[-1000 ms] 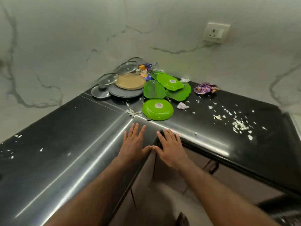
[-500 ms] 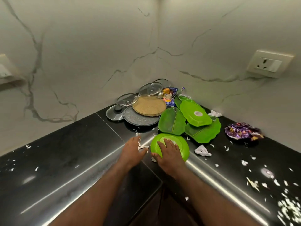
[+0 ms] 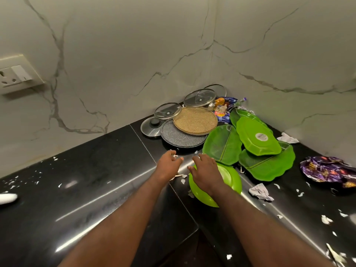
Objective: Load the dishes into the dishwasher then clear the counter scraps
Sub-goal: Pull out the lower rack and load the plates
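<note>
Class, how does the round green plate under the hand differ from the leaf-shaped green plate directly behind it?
The round plate is circular; the leaf plate is wavy-edged with a midrib. The right hand is on the round plate; no hand touches the leaf plate. Both are green.
</note>
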